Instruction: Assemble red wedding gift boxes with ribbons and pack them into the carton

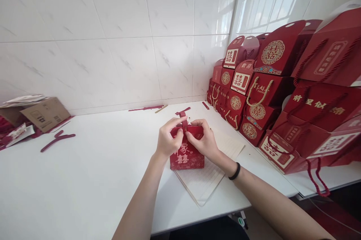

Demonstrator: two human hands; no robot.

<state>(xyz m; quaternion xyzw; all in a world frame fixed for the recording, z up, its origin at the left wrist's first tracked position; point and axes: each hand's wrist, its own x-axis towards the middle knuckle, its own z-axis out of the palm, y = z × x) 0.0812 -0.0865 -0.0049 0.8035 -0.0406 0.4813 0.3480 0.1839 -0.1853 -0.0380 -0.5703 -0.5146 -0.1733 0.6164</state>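
Observation:
A small red box with pale printed characters stands on a lined paper pad near the table's front edge. Around its top left is my left hand, thumb and fingers pinching the upper edge beside a dark red strap. The strap rises in a loop above the middle of the box. My right hand grips the top right edge, its thumb on the front face close to the strap. Behind the fingers, the far side of the box top is hidden.
Stacked red gift boxes with rope handles fill the right side. A cardboard box with papers lies at the far left, near a loose dark red strap. Thin strips lie along the tiled wall.

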